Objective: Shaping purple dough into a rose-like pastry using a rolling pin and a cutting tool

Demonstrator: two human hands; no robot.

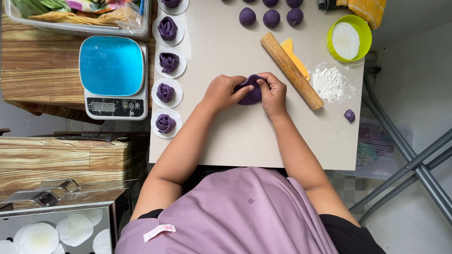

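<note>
Both my hands meet over a flattened piece of purple dough [250, 94] in the middle of the beige work table [245, 141]. My left hand [221, 93] presses on its left side. My right hand [272, 91] pinches its upper right edge with the fingertips. Part of the dough is hidden under my fingers. A wooden rolling pin [292, 70] lies diagonally just right of my right hand, on top of a yellow scraper [292, 52].
Several purple dough roses [165, 123] sit on white paper rounds along the table's left edge. Purple dough balls [271, 18] lie at the far edge. A blue-topped kitchen scale [113, 75], a green bowl [349, 38], loose flour [332, 83], a dough scrap [349, 115].
</note>
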